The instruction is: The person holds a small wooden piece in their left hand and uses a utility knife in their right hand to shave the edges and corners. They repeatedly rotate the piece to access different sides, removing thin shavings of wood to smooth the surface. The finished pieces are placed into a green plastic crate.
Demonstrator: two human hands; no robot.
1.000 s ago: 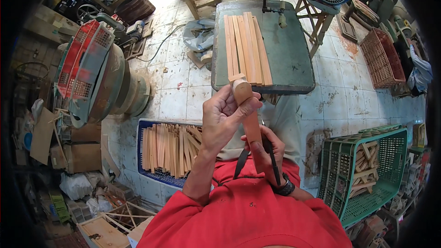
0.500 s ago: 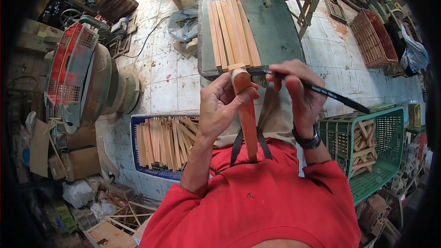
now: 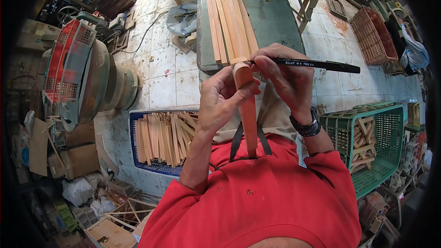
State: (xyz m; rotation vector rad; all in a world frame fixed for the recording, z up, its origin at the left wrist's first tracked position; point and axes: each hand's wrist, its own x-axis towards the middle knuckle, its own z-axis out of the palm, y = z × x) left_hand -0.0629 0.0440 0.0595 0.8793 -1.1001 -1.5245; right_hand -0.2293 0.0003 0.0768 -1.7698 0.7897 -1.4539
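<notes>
Brown wooden piece: the tapered piece is held in front of the red shirt, its narrow end toward the body; whether the cloth is touched cannot be told.
Left hand: the piece is grasped near its rounded far end by the left hand, thumb laid across it, presumably so that it is kept steady.
Right hand: a black pen is pinched between thumb and fingertips of the right hand; its barrel is slanted out to the right, apparently so that the tip can be guided finely.
Pale crosspiece: a short strip is seen across the rounded end, with the pen tip just beside its right end.
Slats: wooden slats are laid lengthwise side by side, probably for easy reach.
Green table: the slats are borne by the table; more sideways room is judged to be left on the right, up to its rounded edge.
Crates: the floor at the sides is taken up by a blue crate of sticks and a tipped green crate, by whose rims elbow room seems bounded.
Basket: a reddish basket is set farther right.
</notes>
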